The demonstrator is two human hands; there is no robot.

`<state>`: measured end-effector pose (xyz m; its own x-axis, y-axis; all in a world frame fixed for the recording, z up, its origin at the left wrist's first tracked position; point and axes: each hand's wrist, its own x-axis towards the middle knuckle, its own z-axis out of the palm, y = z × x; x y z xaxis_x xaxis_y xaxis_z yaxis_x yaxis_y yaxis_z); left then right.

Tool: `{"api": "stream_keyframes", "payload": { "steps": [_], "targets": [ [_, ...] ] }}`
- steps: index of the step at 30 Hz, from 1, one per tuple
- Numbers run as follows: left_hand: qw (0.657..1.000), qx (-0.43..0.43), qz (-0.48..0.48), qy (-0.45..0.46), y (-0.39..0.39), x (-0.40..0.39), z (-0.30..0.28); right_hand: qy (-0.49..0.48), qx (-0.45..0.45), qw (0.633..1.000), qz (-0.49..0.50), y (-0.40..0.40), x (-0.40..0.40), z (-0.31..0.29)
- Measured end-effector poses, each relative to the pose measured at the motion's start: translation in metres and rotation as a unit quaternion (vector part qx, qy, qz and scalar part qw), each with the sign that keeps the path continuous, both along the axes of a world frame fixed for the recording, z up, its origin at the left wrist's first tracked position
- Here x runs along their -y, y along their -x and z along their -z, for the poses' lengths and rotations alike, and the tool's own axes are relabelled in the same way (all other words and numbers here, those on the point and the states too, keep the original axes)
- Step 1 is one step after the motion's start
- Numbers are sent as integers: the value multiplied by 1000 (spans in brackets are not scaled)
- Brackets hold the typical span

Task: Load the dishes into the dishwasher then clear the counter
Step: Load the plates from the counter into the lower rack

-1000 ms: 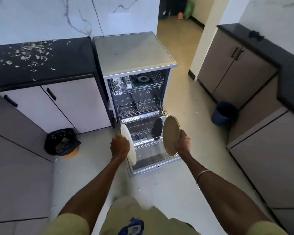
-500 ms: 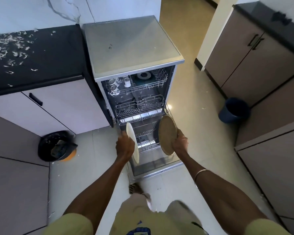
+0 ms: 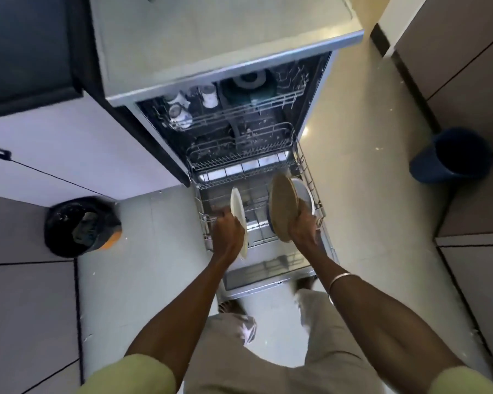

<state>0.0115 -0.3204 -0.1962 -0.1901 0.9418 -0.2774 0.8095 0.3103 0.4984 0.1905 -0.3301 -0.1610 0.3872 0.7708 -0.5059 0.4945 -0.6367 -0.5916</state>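
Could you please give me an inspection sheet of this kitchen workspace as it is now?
Surface: black counter, blurred.
Job's things: open dishwasher; cups in top rack; lower rack pulled out; white plate; tan plate.
Clutter: black bin, blue bucket on floor.
Hands: left hand grips white plate; right hand grips tan plate.
Cables: nothing seen.
Surroundings: cabinets, tiled floor.

Wire metal rack (image 3: pixel 305 169), matt tan plate (image 3: pixel 282 206), glossy white plate (image 3: pixel 236 206).
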Motion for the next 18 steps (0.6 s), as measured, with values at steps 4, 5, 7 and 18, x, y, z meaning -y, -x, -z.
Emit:
{"api": "stream_keyframes", "payload": {
  "steps": [4, 5, 7, 18],
  "targets": [
    [1000, 3, -2, -13, -28, -24, 65, -1, -2, 1000, -1, -4, -31, 71],
    [1000, -3, -6, -14, -34, -28, 80, 23, 5, 1000, -17, -4, -37, 85],
    [1000, -19, -11, 1, -44, -34, 105, 46, 12, 998, -28, -4, -47, 113],
    [993, -64, 33, 93, -58, -49, 200, -48, -25, 998, 16, -3, -73, 198]
  ]
}}
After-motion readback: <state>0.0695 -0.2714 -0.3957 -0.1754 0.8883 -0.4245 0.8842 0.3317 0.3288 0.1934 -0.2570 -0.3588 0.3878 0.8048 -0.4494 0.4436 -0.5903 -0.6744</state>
